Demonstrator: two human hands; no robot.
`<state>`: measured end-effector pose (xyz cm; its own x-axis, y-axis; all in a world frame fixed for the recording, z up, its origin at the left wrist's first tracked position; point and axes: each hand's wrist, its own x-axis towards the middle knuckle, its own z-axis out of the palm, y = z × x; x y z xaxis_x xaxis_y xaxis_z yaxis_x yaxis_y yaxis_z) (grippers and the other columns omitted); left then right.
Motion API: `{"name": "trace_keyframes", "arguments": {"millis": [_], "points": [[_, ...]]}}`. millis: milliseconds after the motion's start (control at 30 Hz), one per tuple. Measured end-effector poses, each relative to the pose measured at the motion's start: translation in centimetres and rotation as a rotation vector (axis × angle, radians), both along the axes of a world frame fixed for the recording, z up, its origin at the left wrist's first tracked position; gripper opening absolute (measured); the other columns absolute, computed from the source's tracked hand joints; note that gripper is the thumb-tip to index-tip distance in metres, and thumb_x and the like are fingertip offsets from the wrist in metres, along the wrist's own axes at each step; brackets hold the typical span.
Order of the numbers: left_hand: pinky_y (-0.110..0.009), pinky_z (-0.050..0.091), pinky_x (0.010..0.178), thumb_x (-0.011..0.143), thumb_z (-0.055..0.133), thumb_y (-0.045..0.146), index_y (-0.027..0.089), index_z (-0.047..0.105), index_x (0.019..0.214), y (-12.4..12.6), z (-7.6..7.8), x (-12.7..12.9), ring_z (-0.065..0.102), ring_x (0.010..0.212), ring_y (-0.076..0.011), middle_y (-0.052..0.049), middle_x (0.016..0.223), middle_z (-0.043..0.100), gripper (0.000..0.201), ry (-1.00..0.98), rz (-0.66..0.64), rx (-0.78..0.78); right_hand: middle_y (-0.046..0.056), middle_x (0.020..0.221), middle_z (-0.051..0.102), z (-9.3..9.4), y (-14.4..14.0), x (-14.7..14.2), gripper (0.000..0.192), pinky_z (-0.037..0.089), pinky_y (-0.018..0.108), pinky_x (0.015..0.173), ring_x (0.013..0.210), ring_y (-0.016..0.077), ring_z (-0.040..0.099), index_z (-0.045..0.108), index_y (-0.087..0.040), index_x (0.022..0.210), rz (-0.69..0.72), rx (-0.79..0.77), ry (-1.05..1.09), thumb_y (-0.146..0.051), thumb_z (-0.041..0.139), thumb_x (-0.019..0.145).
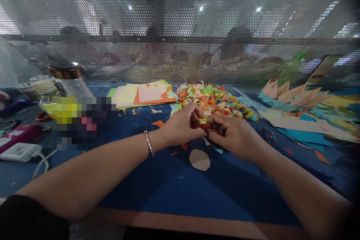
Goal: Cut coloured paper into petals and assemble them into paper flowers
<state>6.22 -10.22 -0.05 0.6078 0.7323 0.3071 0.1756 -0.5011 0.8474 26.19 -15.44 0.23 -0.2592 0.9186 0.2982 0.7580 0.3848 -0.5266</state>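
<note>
My left hand (182, 125) and my right hand (234, 135) meet over the middle of the blue table (174, 187). Together they pinch a small red piece of folded paper (203, 125), which the fingers mostly hide. A silver bangle (149, 142) sits on my left wrist. Just below the hands a pale round paper cut-out (199, 159) lies flat. Behind the hands is a heap of small colourful folded paper pieces (213, 101).
A stack of flat coloured sheets (142, 93) lies at the back left. Cut blue, yellow and peach paper (303, 112) covers the right. A glass jar with a metal lid (67, 77), a white charger (19, 152) and scraps sit at the left. A perforated screen (180, 26) backs the table.
</note>
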Motion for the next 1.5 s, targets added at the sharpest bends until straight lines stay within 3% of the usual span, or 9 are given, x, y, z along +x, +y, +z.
{"name": "trace_keyframes", "arguments": {"millis": [267, 467, 700, 833, 967, 1100, 1233, 1333, 1500], "points": [[-0.027, 0.042, 0.065, 0.072, 0.065, 0.016, 0.021, 0.054, 0.088, 1.1, 0.5, -0.9, 0.053, 0.066, -0.0113, 0.004, 0.073, 0.058, 0.019, 0.027, 0.108, 0.043, -0.005, 0.051, 0.053, 0.4, 0.0, 0.3, 0.012, 0.037, 0.028, 0.05, 0.048, 0.0132, 0.048, 0.054, -0.025, 0.073, -0.011, 0.016, 0.024, -0.033, 0.058, 0.08], [-0.029, 0.049, 0.073, 0.078, 0.072, 0.024, 0.019, 0.061, 0.095, 0.5, 0.1, -0.1, 0.062, 0.077, -0.0142, -0.001, 0.084, 0.067, 0.021, 0.0, -0.053, 0.031, -0.004, 0.054, 0.056, 0.3, 0.0, 0.1, 0.011, 0.036, 0.027, 0.05, 0.047, 0.013, 0.049, 0.058, -0.025, 0.074, 0.005, 0.05, -0.047, -0.034, 0.061, 0.079], [-0.026, 0.049, 0.07, 0.078, 0.07, 0.011, 0.017, 0.067, 0.089, 1.4, -0.3, -0.1, 0.061, 0.069, -0.0117, 0.001, 0.076, 0.069, 0.013, 0.053, -0.043, 0.045, -0.003, 0.056, 0.056, 0.1, 0.2, 0.4, 0.012, 0.038, 0.029, 0.052, 0.05, 0.0137, 0.051, 0.055, -0.025, 0.071, -0.004, 0.026, -0.093, -0.036, 0.057, 0.077], [-0.028, 0.054, 0.076, 0.079, 0.07, 0.009, 0.016, 0.071, 0.083, 2.2, -0.2, -0.7, 0.068, 0.075, -0.0123, -0.003, 0.082, 0.076, 0.008, 0.034, -0.049, -0.108, -0.004, 0.053, 0.056, 0.0, 0.4, 0.8, 0.013, 0.039, 0.03, 0.053, 0.048, 0.0139, 0.052, 0.057, -0.025, 0.074, -0.03, -0.052, -0.061, -0.037, 0.055, 0.078], [-0.023, 0.051, 0.061, 0.076, 0.07, 0.008, 0.016, 0.075, 0.079, 1.8, -0.3, -0.8, 0.062, 0.06, -0.0106, -0.001, 0.068, 0.071, 0.01, 0.113, -0.146, -0.246, -0.004, 0.053, 0.057, -0.2, 0.5, 1.0, 0.014, 0.039, 0.03, 0.053, 0.047, 0.0143, 0.053, 0.057, -0.025, 0.076, -0.038, -0.099, -0.052, -0.039, 0.055, 0.08], [-0.021, 0.048, 0.057, 0.072, 0.068, 0.003, 0.016, 0.078, 0.084, 1.2, -0.2, -0.7, 0.061, 0.062, -0.0101, 0.0, 0.071, 0.073, 0.021, 0.199, -0.181, -0.243, -0.004, 0.054, 0.057, -0.3, 0.7, 1.2, 0.015, 0.039, 0.03, 0.053, 0.048, 0.0141, 0.053, 0.058, -0.025, 0.078, -0.018, -0.105, -0.072, -0.039, 0.057, 0.082], [-0.019, 0.048, 0.06, 0.074, 0.072, 0.004, 0.016, 0.08, 0.095, 0.8, 0.3, -0.5, 0.062, 0.064, -0.0092, 0.0, 0.075, 0.073, 0.026, 0.182, -0.093, -0.286, -0.003, 0.056, 0.058, -0.4, 0.7, 1.2, 0.015, 0.039, 0.029, 0.053, 0.05, 0.0144, 0.053, 0.06, -0.024, 0.078, 0.007, -0.069, -0.101, -0.038, 0.058, 0.082], [-0.019, 0.05, 0.063, 0.08, 0.07, 0.002, 0.015, 0.076, 0.085, 0.4, 0.9, -0.3, 0.061, 0.058, -0.0068, 0.002, 0.065, 0.069, 0.015, 0.065, 0.022, -0.515, -0.003, 0.058, 0.057, -0.4, 0.5, 0.9, 0.017, 0.039, 0.028, 0.052, 0.05, 0.0133, 0.051, 0.062, -0.023, 0.081, 0.033, -0.026, -0.05, -0.039, 0.058, 0.086], [-0.022, 0.055, 0.068, 0.089, 0.065, 0.001, 0.013, 0.067, 0.066, -0.1, 1.7, 0.5, 0.068, 0.059, -0.0092, -0.002, 0.061, 0.07, 0.027, -0.113, 0.129, -0.836, -0.002, 0.063, 0.058, -0.2, -0.1, 0.3, 0.013, 0.04, 0.026, 0.051, 0.052, 0.0122, 0.051, 0.066, -0.023, 0.088, 0.082, 0.083, 0.043, -0.034, 0.061, 0.09]]}}
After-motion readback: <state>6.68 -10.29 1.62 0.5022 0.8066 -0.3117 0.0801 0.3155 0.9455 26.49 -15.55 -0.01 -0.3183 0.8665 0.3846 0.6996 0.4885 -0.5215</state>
